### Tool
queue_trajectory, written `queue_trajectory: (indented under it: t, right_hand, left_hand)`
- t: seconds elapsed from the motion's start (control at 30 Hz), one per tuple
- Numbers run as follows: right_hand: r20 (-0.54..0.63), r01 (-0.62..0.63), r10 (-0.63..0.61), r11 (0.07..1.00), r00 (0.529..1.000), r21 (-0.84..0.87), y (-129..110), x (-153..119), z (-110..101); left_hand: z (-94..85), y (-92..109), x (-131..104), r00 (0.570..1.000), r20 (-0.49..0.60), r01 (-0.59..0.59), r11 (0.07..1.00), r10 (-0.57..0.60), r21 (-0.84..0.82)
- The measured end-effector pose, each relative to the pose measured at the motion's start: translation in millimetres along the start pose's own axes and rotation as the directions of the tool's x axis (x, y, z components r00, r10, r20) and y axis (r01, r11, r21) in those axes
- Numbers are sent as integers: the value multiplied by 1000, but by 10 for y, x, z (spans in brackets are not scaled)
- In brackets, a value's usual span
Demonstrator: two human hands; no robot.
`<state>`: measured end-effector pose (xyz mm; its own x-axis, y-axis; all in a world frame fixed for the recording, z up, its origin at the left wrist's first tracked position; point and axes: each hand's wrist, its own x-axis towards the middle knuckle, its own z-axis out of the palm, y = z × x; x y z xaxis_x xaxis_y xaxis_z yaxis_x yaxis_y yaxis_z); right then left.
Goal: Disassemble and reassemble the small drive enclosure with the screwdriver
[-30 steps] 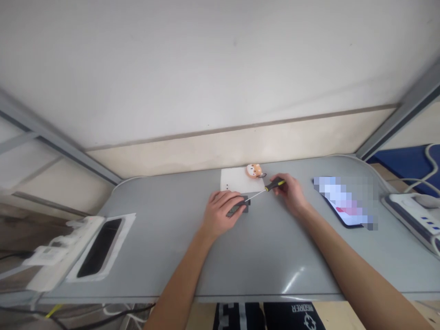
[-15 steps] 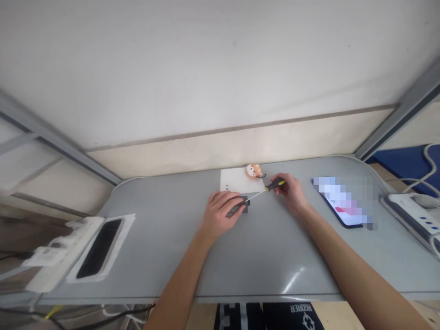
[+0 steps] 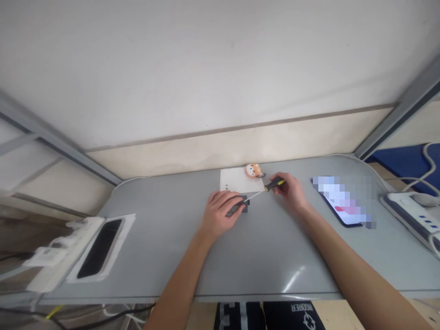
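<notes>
My left hand is closed around a small dark block on the grey desk; its fingers cover most of the block. In my right hand is a screwdriver with a black and yellow handle, held in a pinch. Its thin metal shaft slants down to the left, and the tip meets the block beside my left fingertips. Just behind the block lies a white sheet with a few black dots. On its far right corner sits an orange and white animal-face case with a dark loop.
A phone with a lit, blurred screen lies to the right, near a white power strip. At the left are a black object on white paper and another white power strip. A pale wall rises behind the desk.
</notes>
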<state>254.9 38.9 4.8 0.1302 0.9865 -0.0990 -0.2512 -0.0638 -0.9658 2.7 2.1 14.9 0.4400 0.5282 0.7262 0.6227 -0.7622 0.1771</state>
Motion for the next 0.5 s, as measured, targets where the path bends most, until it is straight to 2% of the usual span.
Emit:
queue_trajectory:
  t: [0.5]
  right_hand:
    - [-2, 9, -9, 999, 1000, -54, -12, -18, -14]
  left_hand:
    - [19, -8, -5, 1000, -12, -11, 1000, 11, -3]
